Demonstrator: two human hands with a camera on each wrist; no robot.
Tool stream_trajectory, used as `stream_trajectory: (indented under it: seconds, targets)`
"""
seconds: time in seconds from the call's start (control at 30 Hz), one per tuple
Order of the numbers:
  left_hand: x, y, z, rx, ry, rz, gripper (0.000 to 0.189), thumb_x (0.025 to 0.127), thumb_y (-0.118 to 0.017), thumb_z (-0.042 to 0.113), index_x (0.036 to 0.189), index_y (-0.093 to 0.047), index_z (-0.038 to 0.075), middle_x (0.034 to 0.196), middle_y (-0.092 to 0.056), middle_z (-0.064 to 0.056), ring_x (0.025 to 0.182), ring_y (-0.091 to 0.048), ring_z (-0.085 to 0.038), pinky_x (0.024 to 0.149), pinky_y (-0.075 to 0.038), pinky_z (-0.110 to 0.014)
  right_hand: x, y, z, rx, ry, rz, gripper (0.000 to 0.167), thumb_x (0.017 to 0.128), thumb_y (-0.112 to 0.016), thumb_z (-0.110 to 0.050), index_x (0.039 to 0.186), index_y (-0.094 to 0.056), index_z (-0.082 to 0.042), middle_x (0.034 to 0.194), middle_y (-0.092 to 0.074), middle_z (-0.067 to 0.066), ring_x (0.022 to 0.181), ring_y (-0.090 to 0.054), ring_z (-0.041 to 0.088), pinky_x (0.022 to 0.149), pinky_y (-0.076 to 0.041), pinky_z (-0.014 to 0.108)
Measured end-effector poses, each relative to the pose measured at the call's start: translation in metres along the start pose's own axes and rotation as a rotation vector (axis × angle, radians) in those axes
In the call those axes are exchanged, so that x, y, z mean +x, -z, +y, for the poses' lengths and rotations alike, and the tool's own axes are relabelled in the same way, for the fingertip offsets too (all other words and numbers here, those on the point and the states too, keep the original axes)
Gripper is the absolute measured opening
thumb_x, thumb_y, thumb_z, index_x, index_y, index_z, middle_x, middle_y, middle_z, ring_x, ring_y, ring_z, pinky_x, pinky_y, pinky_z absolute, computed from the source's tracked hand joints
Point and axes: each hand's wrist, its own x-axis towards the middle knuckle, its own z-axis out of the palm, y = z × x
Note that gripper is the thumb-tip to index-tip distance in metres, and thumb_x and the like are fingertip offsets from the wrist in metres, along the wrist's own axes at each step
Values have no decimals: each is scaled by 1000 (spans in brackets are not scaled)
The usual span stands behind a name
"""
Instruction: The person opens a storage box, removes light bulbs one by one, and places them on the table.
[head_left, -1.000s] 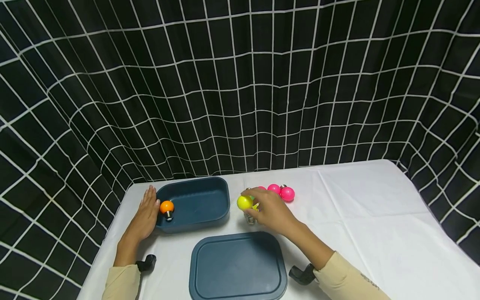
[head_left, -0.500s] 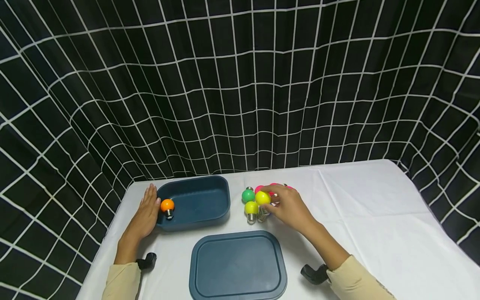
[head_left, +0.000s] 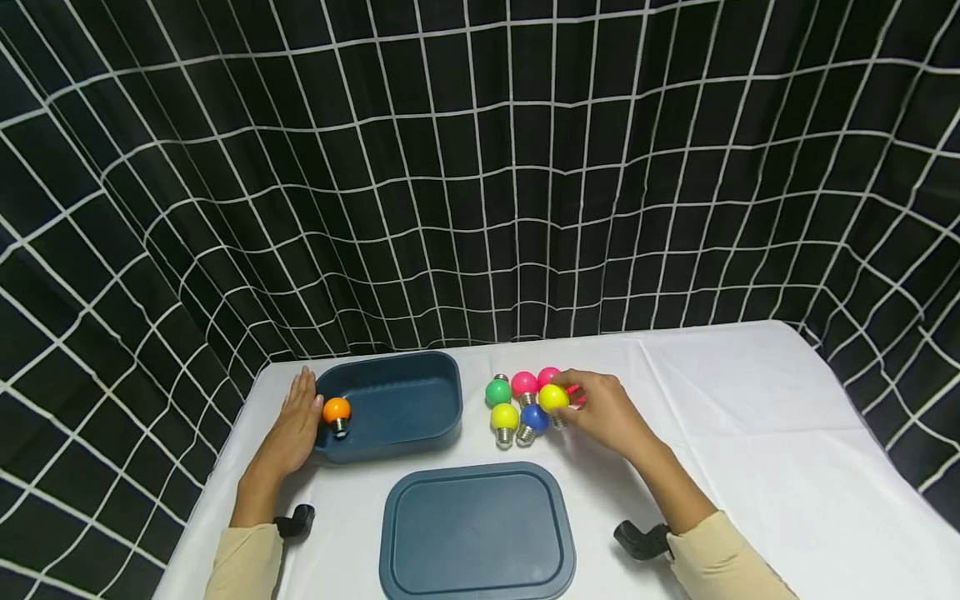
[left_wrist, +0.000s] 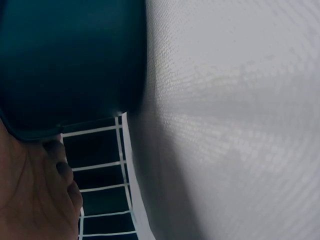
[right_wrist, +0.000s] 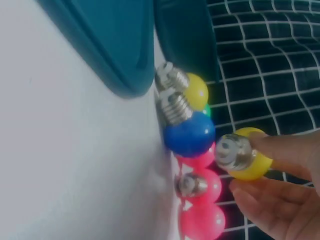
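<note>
My right hand [head_left: 606, 410] pinches a yellow bulb [head_left: 553, 397] between thumb and fingers. In the right wrist view, that yellow bulb [right_wrist: 255, 167] is clear of the table, its metal base toward the camera. Just left of it in the head view lie a blue bulb [head_left: 535, 418], a second yellow bulb [head_left: 504, 416] and a green bulb [head_left: 497, 392]. Pink bulbs [head_left: 524, 383] lie behind, partly hidden by the hand. My left hand [head_left: 291, 429], fingers straight, rests against the left side of a dark blue box [head_left: 408, 408]. Inside the box sits an orange bulb [head_left: 337, 408].
A flat blue lid [head_left: 477, 533] lies on the white cloth [head_left: 750, 467] in front of the box and bulbs. Black curtains [head_left: 480, 208] with a white grid stand behind and at both sides of the table.
My right hand has moved right with the yellow bulb, from beside the box to over the right of the bulb group. The blue bulb has come into sight. My left hand stays put.
</note>
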Motion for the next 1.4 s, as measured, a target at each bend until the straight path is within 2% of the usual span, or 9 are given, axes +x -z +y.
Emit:
stream_trajectory:
  seconds: [0.23, 0.57, 0.73, 0.87, 1.4]
  targets:
    - [-2, -3, 1, -14, 7, 0, 64, 113, -17, 37, 159, -5, -7, 168, 4, -21, 155, 6, -38, 123, 0, -57, 2, 5, 11, -24, 1, -8, 35, 78, -85, -1, 111, -73, 4, 101, -75, 18, 83, -71, 31, 75, -60, 43]
    - [-2, 1, 0, -2, 7, -1, 63, 113, -19, 34, 159, -5, -6, 168, 3, -21, 155, 6, -37, 123, -3, -60, 2, -2, 15, -133, -65, -10, 37, 75, -88, -5, 108, -74, 2, 89, -73, 11, 75, -65, 24, 68, -54, 38]
    - [-2, 0, -3, 3, 16, -8, 63, 113, -19, 34, 159, -3, -5, 169, 5, -19, 155, 7, -36, 122, -3, -60, 1, -7, 14, -174, -66, -27, 35, 75, -88, -5, 106, -74, 3, 88, -73, 11, 74, -62, 23, 69, -54, 40]
    - [-2, -1, -3, -9, 14, -7, 63, 113, -20, 35, 160, -4, -5, 169, 5, -19, 155, 8, -35, 123, -2, -60, -2, -9, 15, -195, -54, -23, 32, 75, -88, -4, 103, -74, 4, 82, -70, 9, 72, -58, 23, 69, -52, 41]
    - [-1, 0, 0, -6, 6, -8, 63, 113, -19, 35, 159, -5, -6, 168, 3, -22, 155, 5, -40, 124, 0, -57, -4, -18, 17, -212, -42, 30, 32, 76, -86, -2, 104, -74, 6, 86, -71, 12, 74, -59, 26, 73, -54, 43]
